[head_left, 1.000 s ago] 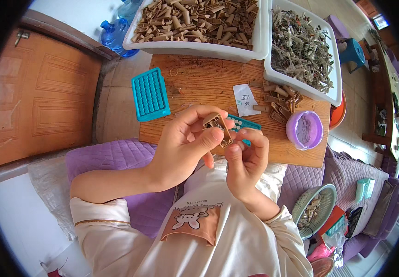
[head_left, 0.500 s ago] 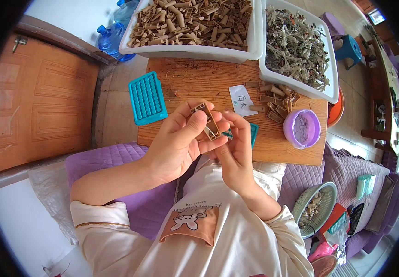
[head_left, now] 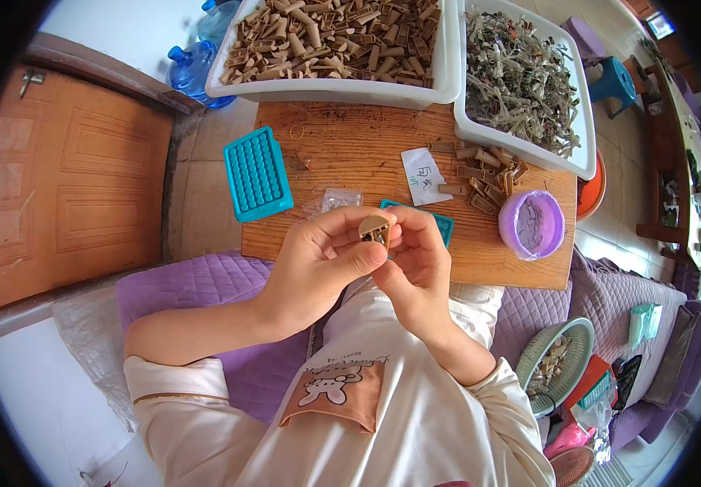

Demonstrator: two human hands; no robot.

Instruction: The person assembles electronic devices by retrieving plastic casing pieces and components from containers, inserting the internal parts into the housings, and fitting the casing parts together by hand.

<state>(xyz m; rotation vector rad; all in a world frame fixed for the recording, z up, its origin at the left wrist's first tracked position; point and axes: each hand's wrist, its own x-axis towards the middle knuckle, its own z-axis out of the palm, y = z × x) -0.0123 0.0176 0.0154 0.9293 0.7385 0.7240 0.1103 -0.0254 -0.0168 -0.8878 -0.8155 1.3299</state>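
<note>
Tabletop (head_left: 350,158) of brown wood carries a white tub (head_left: 342,92) heaped with brown pieces (head_left: 326,40). Together above the near edge, the right hand (head_left: 418,272) curls close, its grip unclear, and the left hand (head_left: 322,258) pinches a half-round brown casing (head_left: 377,228) between thumb and fingers.

held brown casing (head_left: 377,226): 1 | white bins (head_left: 342,92) (head_left: 529,159): 2 | teal trays (head_left: 255,174) (head_left: 445,228) on table (head_left: 350,140): 2 | purple tub (head_left: 516,242): 1 | paper (head_left: 425,185): 1
</note>
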